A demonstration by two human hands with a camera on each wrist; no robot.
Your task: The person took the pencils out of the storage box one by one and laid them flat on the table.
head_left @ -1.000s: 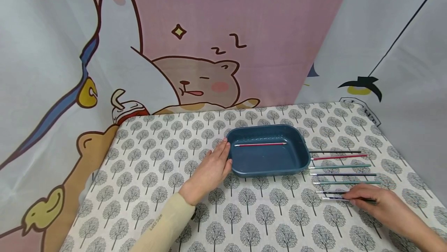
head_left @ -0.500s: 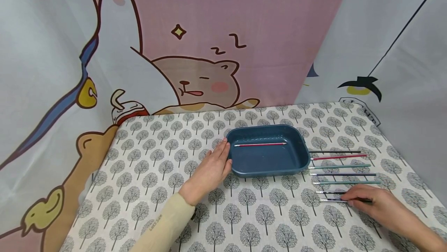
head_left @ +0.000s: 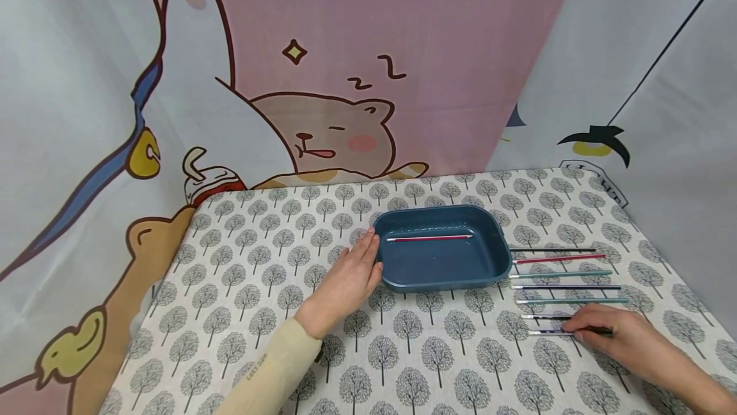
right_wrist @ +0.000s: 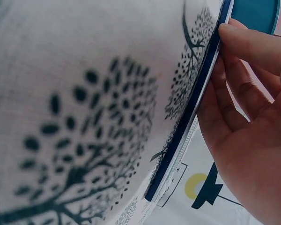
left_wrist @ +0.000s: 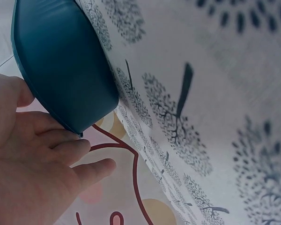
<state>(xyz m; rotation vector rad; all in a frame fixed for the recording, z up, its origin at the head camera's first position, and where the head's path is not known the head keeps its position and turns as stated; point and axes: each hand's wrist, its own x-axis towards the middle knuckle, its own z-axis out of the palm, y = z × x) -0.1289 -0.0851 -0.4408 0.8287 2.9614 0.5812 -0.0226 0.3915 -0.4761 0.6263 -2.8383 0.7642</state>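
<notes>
My left hand (head_left: 345, 277) rests with extended fingers against the left end of a blue plastic box (head_left: 443, 286). In the left wrist view, fingers (left_wrist: 68, 150) and thumb touch near the rim of the box. A red pencil (head_left: 428, 238) lies inside the box. My right hand (head_left: 622, 335) pinches a dark blue pencil (right_wrist: 185, 117) between thumb and fingers, low at the cloth. That is the nearest pencil of the row right of the box. Just beyond it lies another dark pencil (head_left: 541, 317), partly hidden by the fingers.
Farther back in the row lie a green pencil (head_left: 576, 301), a dark pencil (head_left: 567, 287), another green pencil (head_left: 564, 274), a red pencil (head_left: 561, 259) and a black pencil (head_left: 555, 250). A tree-print cloth (head_left: 437, 351) covers the table. Printed curtains (head_left: 460, 70) stand behind.
My right hand has shifted slightly left with the dark blue pencil, mostly in the first half second. My left hand and the box have stayed still.
</notes>
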